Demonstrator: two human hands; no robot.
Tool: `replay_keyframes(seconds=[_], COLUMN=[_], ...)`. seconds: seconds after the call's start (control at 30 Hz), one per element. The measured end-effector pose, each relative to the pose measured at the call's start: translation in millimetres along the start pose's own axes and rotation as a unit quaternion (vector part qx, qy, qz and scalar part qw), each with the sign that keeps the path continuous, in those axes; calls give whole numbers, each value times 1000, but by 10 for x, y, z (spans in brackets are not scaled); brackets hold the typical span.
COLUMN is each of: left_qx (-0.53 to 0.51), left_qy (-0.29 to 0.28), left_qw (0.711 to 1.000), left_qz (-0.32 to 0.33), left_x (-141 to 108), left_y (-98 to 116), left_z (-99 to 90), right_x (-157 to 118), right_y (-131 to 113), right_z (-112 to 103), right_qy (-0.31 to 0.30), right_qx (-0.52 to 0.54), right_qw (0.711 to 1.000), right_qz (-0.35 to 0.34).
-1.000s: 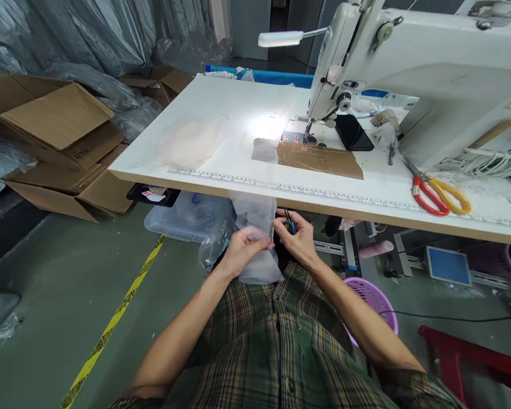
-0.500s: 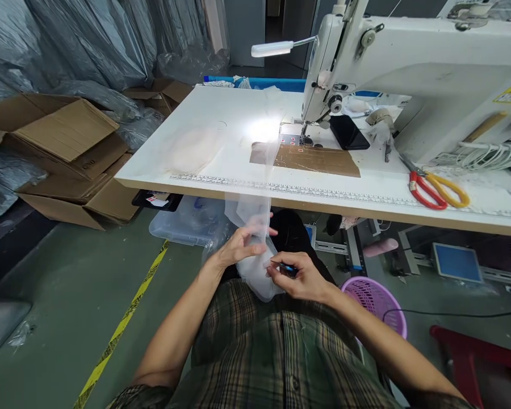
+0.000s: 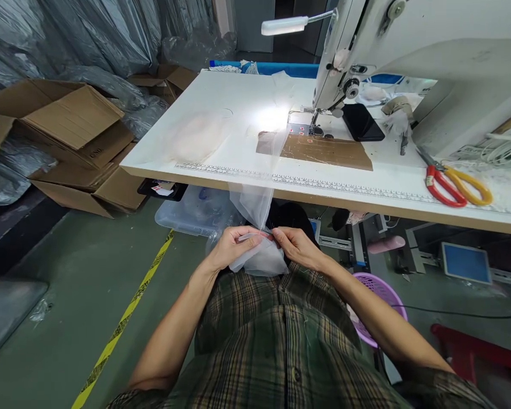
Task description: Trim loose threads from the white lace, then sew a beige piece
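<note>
Fabric [image 3: 266,263] pinched by the left hand [image 3: 231,247] at lower centre could get nicked if the slim tool [image 3: 267,231] in the right hand [image 3: 298,247] slips.

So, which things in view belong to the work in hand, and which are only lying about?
Seemingly in use:
fabric, held in left hand
small tool, apparently in right hand, mostly hidden
machine, probably, though untouched

Seemingly lying about:
phone
scissors
basket
boxes
</note>
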State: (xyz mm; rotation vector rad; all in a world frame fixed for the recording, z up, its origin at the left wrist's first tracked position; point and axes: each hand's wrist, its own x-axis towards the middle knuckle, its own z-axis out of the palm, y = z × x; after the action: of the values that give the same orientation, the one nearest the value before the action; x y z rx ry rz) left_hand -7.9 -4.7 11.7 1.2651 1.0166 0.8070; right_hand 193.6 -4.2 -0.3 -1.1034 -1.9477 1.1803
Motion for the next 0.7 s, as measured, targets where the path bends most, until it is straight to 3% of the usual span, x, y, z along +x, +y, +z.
replay_keyframes(seconds=[0.13,0.7], left_qx=[30,9], left_qy=[0,14], left_qw=[999,1000], left_qz=[14,8], left_x=[-1,-18], left_y=[9,-44], left_z=[-13,-22], right_x=[90,118], right_y=[-55,-49], right_z=[21,122], right_qy=[-20,9], right_qx=[-11,3], right_qw=[999,1000], right_qz=[-34,-2])
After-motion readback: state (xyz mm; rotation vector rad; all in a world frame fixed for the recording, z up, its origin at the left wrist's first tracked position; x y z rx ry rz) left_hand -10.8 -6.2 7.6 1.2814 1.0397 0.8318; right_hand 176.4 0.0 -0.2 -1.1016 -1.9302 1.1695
